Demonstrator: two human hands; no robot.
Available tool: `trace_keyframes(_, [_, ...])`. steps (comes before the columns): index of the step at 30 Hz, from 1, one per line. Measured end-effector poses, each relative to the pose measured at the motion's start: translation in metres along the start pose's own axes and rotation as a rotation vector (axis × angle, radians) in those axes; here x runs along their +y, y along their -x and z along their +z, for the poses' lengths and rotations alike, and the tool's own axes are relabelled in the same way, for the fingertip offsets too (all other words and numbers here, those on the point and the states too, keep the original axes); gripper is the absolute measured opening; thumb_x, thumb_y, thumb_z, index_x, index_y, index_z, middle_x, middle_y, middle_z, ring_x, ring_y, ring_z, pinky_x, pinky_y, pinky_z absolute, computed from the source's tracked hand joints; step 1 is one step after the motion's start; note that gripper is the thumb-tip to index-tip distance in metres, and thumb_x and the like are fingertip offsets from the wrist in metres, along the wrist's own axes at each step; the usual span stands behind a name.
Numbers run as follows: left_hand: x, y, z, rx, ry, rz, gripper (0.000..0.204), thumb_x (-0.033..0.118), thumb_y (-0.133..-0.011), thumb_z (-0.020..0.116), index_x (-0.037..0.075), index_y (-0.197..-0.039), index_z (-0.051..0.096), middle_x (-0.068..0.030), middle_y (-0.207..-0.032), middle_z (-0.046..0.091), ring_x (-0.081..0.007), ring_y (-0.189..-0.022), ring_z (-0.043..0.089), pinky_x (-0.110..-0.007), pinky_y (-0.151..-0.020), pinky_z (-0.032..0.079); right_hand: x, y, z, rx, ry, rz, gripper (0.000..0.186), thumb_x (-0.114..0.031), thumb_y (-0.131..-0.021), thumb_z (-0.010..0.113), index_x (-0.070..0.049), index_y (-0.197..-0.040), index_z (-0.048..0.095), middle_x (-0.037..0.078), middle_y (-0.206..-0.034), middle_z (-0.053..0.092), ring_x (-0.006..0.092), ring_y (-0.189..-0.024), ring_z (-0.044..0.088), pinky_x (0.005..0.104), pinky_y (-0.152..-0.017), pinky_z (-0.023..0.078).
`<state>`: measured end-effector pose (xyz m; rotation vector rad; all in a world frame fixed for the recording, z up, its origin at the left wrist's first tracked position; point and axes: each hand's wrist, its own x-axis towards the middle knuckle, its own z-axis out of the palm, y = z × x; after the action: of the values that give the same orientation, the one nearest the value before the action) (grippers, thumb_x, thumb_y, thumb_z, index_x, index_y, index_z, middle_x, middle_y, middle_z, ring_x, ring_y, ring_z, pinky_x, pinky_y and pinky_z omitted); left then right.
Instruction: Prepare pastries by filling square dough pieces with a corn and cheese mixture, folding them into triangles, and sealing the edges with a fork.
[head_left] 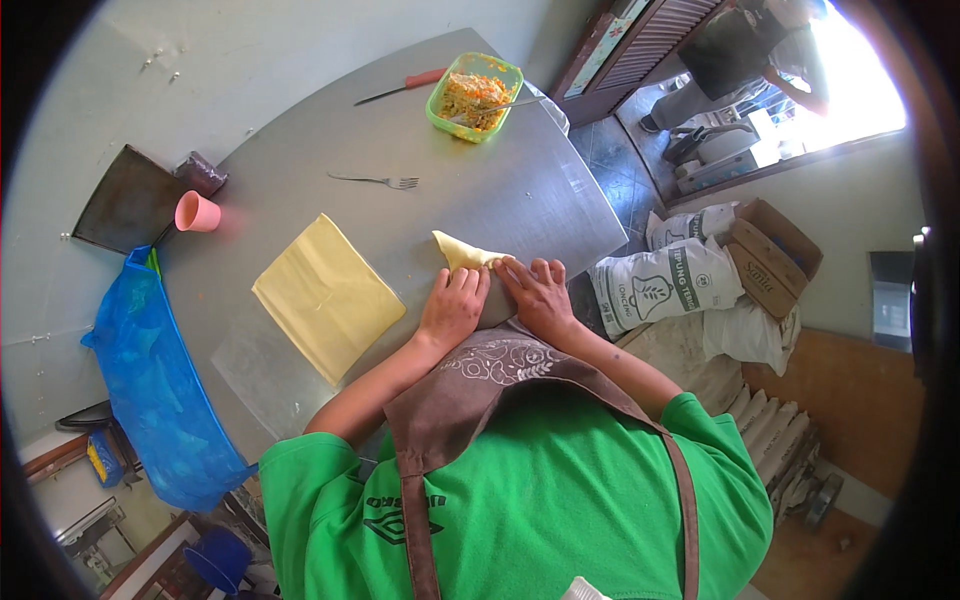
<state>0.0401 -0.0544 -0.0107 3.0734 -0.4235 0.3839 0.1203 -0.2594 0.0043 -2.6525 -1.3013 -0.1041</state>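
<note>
A pale yellow pastry wrapper [462,250], partly folded with one corner pointing to the far left, lies on the metal table near its front edge. My left hand [455,305] presses its bent fingers on the wrapper's near edge. On the right end of the wrapper, my right hand [540,296] has its fingers curled over the edge. Any filling inside is hidden. To the left rests a stack of square yellow wrappers [328,298]. A green container [476,97] of chopped orange and yellow filling, with a spoon in it, stands at the far side.
A fork [374,181] lies mid-table, and a red-handled knife [402,86] lies beside the container. At the left edge are a pink cup [197,212] and a blue plastic bag [165,380]. White sacks [668,284] and a cardboard box [772,255] stand to the right. Another person [735,50] is by the doorway.
</note>
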Motion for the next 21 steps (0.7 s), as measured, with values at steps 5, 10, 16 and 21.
trace_keyframes(5, [0.000,0.002,-0.001,0.030,-0.004,0.024,0.048,0.018,-0.097,0.057,0.005,-0.143,0.062,-0.0028,-0.099,0.059,-0.0195,-0.097,0.057,-0.040,-0.089,0.046,-0.008,0.002,-0.002,-0.070,-0.012,0.060,0.065,-0.006,-0.086,0.064,-0.015,-0.150,0.060,0.000,-0.149,0.056,0.0275,-0.115,0.052,0.0475,-0.105,0.034])
trace_keyframes(10, [0.003,0.000,0.002,0.012,-0.025,0.005,0.052,0.019,-0.097,0.057,0.009,-0.148,0.061,-0.0026,-0.102,0.060,-0.0194,-0.099,0.055,-0.040,-0.090,0.045,0.000,0.004,-0.002,-0.015,-0.189,0.090,0.069,-0.001,-0.082,0.064,-0.015,-0.149,0.063,0.001,-0.146,0.064,0.0278,-0.114,0.054,0.0436,-0.105,0.036])
trace_keyframes(16, [0.006,-0.005,-0.003,-0.010,-0.025,-0.018,0.052,0.015,-0.096,0.057,0.010,-0.148,0.062,-0.0034,-0.101,0.059,-0.0201,-0.099,0.056,-0.041,-0.091,0.044,0.017,0.002,-0.009,0.115,-0.269,0.031,0.061,-0.004,-0.086,0.063,-0.012,-0.146,0.065,0.001,-0.144,0.065,0.0288,-0.110,0.054,0.0434,-0.103,0.039])
trace_keyframes(21, [0.008,-0.006,-0.005,-0.026,-0.025,-0.036,0.053,0.014,-0.095,0.058,0.012,-0.148,0.062,-0.0038,-0.102,0.059,-0.0209,-0.100,0.056,-0.042,-0.093,0.043,0.006,0.007,0.006,0.048,0.009,0.003,0.059,-0.008,-0.086,0.063,-0.011,-0.145,0.065,0.000,-0.145,0.064,0.0281,-0.110,0.054,0.0449,-0.102,0.039])
